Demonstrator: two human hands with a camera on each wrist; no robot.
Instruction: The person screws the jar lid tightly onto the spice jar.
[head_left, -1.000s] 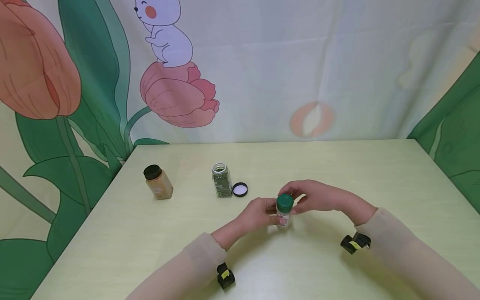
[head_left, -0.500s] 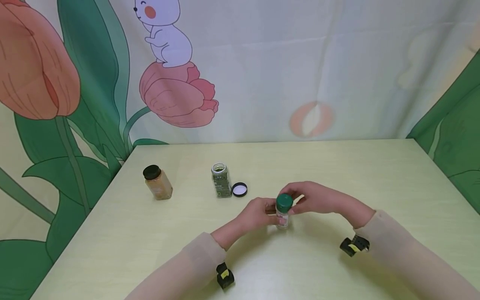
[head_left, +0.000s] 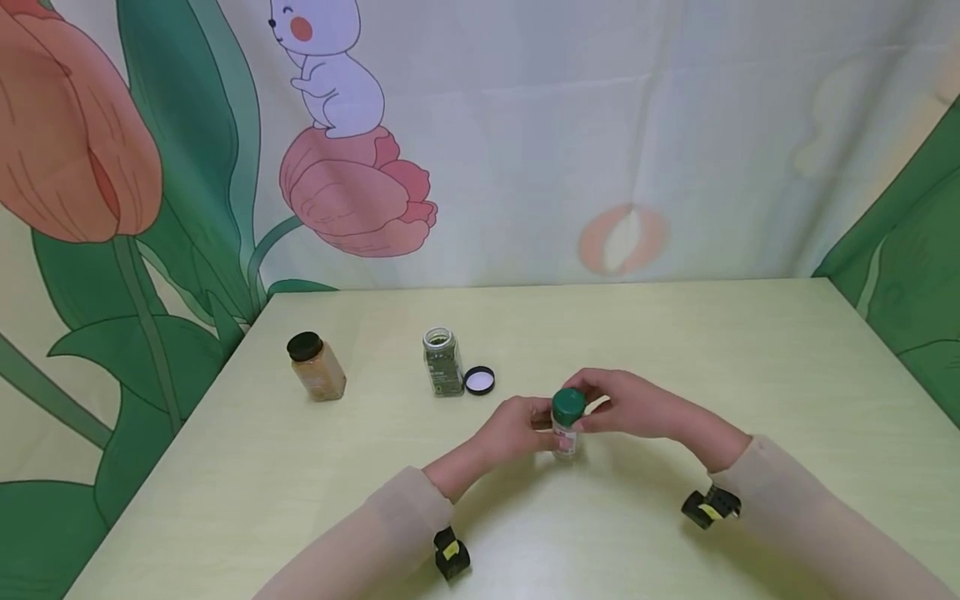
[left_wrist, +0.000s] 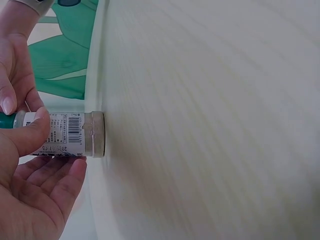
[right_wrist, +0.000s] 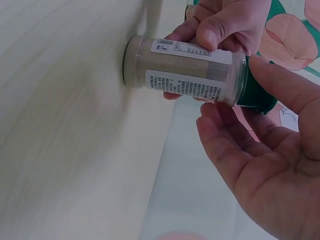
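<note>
Head view, green-capped jar (head_left: pixel 568 408), gripping fingers (head_left: pixel 548 440)

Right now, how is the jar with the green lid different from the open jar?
The green-lidded jar has its green lid on; the open jar has none, and a black lid lies beside it.
The left hand grips the green-lidded jar, and the right hand holds its lid; nobody touches the open jar.
The green-lidded jar holds something pale; the open jar's filling looks green.
Both are upright and see-through.
</note>
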